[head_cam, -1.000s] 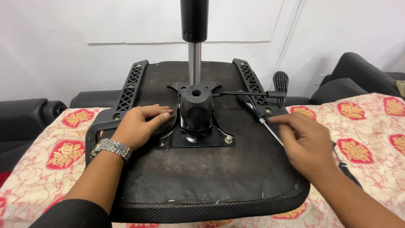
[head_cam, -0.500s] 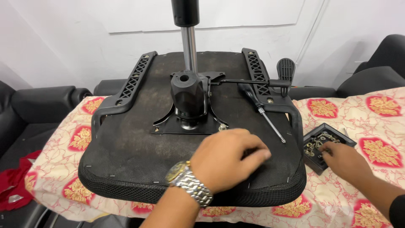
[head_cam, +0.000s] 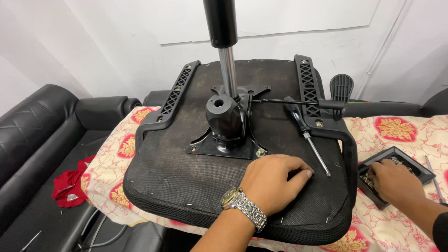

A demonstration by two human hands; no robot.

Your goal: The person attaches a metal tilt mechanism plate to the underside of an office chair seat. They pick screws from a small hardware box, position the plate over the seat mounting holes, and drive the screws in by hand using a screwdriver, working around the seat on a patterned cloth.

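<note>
— What's the right hand (head_cam: 396,179) got hold of?

— Can't tell from here. Its fingers are down inside the little black tray (head_cam: 417,163), bent over the small metal bits in there, and the back of the hand hides the tips. It could be pinching one or only feeling about.

— And the left hand (head_cam: 273,179)?

— It's palm down on the upturned chair seat (head_cam: 186,163), near the front edge. The fingers are loosely curled and gripping nothing. It looks to me like it's only pressing there to hold the seat steady. There's a metal watch (head_cam: 242,205) on that wrist.

— Where's the screwdriver?

— The screwdriver (head_cam: 308,137) is lying loose on the seat. Its tip is just beside the left fingertips and its handle points up toward the lever (head_cam: 341,88). Neither hand is touching it.

— So what stage would you call this?

— Fetching hardware, I'd say. The base plate (head_cam: 205,148) sits in the middle of the seat with the gas column (head_cam: 228,70) standing up out of it. I can see one bolt (head_cam: 260,152) at the plate's near right corner. The tray is off the seat, on the patterned cloth (head_cam: 396,130), just past the right arm bracket.

— What would the next bit need?

— A clean fingertip pinch on one small piece. Then a careful carry over that bracket to the plate, with the seat kept from rocking. The screwdriver is within easy reach.
</note>
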